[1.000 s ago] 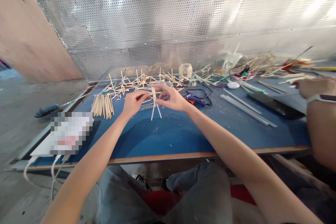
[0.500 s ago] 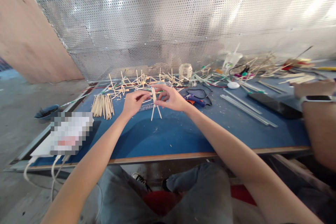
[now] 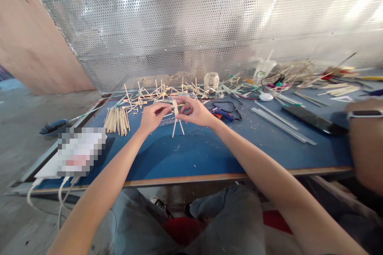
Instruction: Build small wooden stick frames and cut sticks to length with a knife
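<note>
Between my hands, a small structure of thin wooden sticks (image 3: 176,108) is held up above the blue table (image 3: 185,159), two of its sticks splaying downward. My left hand (image 3: 153,117) pinches it from the left with thumb and forefinger. From the right, my right hand (image 3: 196,112) grips the same sticks, fingers curled round them. Behind the hands lie several joined stick frames (image 3: 163,92). A clear ruler-like strip (image 3: 166,122) shows partly beneath my hands. Left of them rests a pile of loose wooden sticks (image 3: 117,121).
A blue glue gun (image 3: 223,114) and a glass jar (image 3: 211,81) sit right of centre. Clear glue sticks (image 3: 281,125) and a black phone (image 3: 314,119) lie farther right, near another person's wristwatched arm (image 3: 366,139). A white box with cables (image 3: 49,166) occupies the left corner. Perforated metal (image 3: 191,28) stands behind.
My hands and the sticks stay in nearly the same place. At the right, the other person's arm has drawn back toward the table's near edge, uncovering more of the table.
</note>
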`<state>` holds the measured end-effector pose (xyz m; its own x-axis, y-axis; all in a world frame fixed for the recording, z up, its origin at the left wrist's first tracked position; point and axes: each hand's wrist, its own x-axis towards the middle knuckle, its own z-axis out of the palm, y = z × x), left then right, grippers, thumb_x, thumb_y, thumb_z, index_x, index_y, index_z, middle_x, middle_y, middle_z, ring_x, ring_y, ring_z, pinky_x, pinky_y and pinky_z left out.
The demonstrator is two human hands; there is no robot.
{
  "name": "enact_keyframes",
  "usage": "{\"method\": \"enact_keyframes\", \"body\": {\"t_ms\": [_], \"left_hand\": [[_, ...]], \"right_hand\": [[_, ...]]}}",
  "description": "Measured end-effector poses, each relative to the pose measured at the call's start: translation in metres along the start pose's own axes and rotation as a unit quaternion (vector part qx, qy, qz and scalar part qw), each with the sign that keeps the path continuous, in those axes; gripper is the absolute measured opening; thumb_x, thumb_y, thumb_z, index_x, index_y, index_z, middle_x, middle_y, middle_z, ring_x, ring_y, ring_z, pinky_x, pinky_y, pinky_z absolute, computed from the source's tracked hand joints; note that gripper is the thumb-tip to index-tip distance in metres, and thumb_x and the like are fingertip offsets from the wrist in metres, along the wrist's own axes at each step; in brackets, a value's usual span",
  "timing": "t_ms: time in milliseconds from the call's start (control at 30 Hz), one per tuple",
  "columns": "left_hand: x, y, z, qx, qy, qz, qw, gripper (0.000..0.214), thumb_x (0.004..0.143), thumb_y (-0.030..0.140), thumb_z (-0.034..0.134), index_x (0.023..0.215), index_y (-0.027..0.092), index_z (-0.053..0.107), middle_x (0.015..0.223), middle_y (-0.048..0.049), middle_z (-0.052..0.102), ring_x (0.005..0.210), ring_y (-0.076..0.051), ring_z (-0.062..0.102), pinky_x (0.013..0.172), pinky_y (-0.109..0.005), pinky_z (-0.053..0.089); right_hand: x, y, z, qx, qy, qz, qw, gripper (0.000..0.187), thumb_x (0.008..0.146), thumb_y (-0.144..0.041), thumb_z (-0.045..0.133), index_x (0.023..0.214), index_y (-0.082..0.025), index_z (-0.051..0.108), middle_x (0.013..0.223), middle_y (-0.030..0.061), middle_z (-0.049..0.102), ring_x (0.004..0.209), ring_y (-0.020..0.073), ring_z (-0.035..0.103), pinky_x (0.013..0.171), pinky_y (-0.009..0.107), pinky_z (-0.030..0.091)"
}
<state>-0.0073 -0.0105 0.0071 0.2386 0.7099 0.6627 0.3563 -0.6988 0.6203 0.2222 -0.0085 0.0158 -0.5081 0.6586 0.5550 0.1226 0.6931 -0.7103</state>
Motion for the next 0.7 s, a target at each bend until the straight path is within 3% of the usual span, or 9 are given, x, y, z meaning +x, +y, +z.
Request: {"method": "enact_keyframes", "body": {"t_ms": [700], "left_hand": [[0.0005, 0.0008, 0.0034, 0.041, 0.026, 0.046, 0.998, 0.016, 0.095, 0.031, 0.068, 0.105, 0.024, 0.079, 0.100, -0.0031, 0.081, 0.083, -0.016, 0.077, 0.081, -0.032, 0.062]], "right_hand": [[0.0008, -0.0029, -0.0014, -0.020, -0.007, -0.007, 1.000, 0.069, 0.084, -0.035, 0.077, 0.147, -0.023, 0.053, 0.121, 0.0078, 0.067, 0.078, 0.0107, 0.064, 0.065, 0.024, 0.056]]}}
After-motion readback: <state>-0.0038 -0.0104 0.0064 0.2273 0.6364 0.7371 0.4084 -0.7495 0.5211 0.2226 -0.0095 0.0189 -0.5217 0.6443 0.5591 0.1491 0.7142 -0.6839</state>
